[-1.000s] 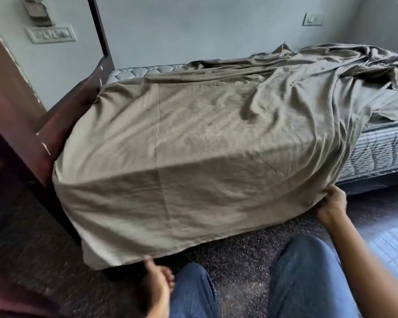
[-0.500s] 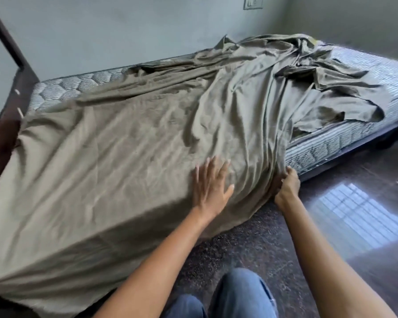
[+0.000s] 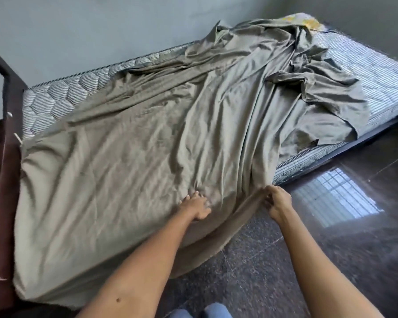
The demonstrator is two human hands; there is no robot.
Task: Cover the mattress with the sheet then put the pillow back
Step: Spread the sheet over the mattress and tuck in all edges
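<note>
Two hands meet near 5 o'clock: the right hand (image 3: 278, 204) pinches the sheet (image 3: 129, 171) by its hem, while the left hand (image 3: 197, 207) rests on it, fingers too blurred to tell pressing from clutching. Bunched cloth at 1 o'clock half hides something yellow (image 3: 306, 20). The mattress (image 3: 377, 72) lies bare at 2.

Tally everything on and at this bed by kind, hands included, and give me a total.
sheet: 1
mattress: 1
bed frame: 1
yellow-patterned item, partly hidden at the far end: 1
hands: 2, left hand and right hand
total: 6
</note>
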